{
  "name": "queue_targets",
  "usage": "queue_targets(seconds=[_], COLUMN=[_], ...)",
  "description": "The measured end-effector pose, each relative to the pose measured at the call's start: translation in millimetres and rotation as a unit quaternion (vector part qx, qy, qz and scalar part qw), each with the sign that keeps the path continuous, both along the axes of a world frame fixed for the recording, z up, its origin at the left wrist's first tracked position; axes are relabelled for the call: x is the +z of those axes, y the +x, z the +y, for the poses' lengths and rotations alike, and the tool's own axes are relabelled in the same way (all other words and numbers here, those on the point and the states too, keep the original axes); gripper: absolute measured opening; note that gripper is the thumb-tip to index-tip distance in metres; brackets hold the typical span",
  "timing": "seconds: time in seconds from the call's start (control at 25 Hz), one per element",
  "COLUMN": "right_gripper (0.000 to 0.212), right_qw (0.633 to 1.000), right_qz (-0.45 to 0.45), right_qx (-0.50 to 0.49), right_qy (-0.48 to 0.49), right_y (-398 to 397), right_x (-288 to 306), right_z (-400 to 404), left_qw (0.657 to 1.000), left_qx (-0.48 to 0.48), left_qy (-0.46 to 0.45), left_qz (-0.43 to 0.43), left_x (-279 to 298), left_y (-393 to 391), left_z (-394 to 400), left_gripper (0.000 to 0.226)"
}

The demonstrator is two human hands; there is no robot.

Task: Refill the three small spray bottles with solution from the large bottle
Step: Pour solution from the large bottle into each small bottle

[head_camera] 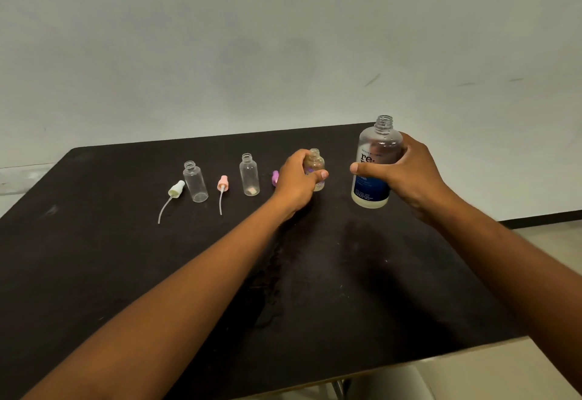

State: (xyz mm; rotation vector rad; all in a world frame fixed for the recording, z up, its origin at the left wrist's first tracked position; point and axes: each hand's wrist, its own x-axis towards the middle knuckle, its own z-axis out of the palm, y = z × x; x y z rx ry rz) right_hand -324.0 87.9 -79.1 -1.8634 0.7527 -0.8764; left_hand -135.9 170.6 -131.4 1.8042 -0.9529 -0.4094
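Three small clear spray bottles stand uncapped in a row on the black table. My left hand grips the rightmost small bottle, which stands upright on the table. The middle small bottle and the left small bottle stand free. My right hand grips the large bottle, upright, uncapped, with a blue label and a little liquid at its bottom. Beside the bottles lie a white spray cap, a pink spray cap and a purple spray cap, the last partly hidden behind my left hand.
A pale wall rises just behind the table's far edge. The table's right edge runs diagonally past my right forearm, with light floor beyond it. A wet-looking smear marks the table top between my arms.
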Motion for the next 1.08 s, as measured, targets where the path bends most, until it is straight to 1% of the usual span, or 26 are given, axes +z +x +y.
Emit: queue_targets(seconds=[0.16, 0.36, 0.4, 0.48, 0.56, 0.72, 0.8, 0.92, 1.0, 1.08], right_gripper=[0.066, 0.065, 0.065, 0.067, 0.069, 0.068, 0.066, 0.066, 0.066, 0.066], right_qw=[1.000, 1.000, 1.000, 1.000, 1.000, 0.999, 0.998, 0.998, 0.997, 0.997], right_qz=[-0.011, -0.021, -0.021, -0.021, -0.017, -0.022, -0.028, -0.028, -0.027, -0.031], right_qx=[0.002, 0.008, 0.010, 0.014, 0.018, 0.039, 0.051, 0.061, 0.068, 0.074], right_qy=[0.003, 0.007, 0.007, 0.006, 0.000, 0.000, 0.003, 0.009, 0.008, 0.012], right_y=[1.1, 0.8, 0.9, 1.5, 3.4, 15.0, 23.9, 41.0, 53.0, 63.8], right_x=[-1.1, 1.5, 2.6, 6.3, 10.8, 22.6, 28.0, 31.0, 31.2, 28.7], right_z=[-3.4, 0.9, 2.9, 6.4, 13.4, 31.4, 41.7, 56.4, 63.2, 66.4], left_qw=[0.997, 0.995, 0.996, 0.998, 0.998, 0.985, 0.978, 0.979, 0.986, 0.991], left_qx=[0.031, 0.043, 0.041, 0.022, 0.018, 0.059, 0.093, 0.134, 0.138, 0.126], left_qy=[0.052, 0.068, 0.060, 0.027, -0.009, -0.084, -0.109, -0.089, -0.046, -0.011], left_qz=[-0.046, -0.063, -0.060, -0.046, -0.065, -0.137, -0.152, -0.121, -0.080, -0.039], left_x=[-7.1, -6.2, -4.9, 1.5, 11.5, 31.4, 35.9, 31.6, 24.2, 15.7], left_y=[6.9, 4.3, 3.5, 1.4, 1.6, 15.7, 29.2, 50.2, 59.7, 64.4], left_z=[-13.1, -15.9, -14.0, -6.8, 8.9, 46.9, 66.3, 86.0, 91.1, 91.3], left_gripper=[0.025, 0.029, 0.036, 0.058, 0.069, 0.068, 0.065, 0.069, 0.074, 0.074])
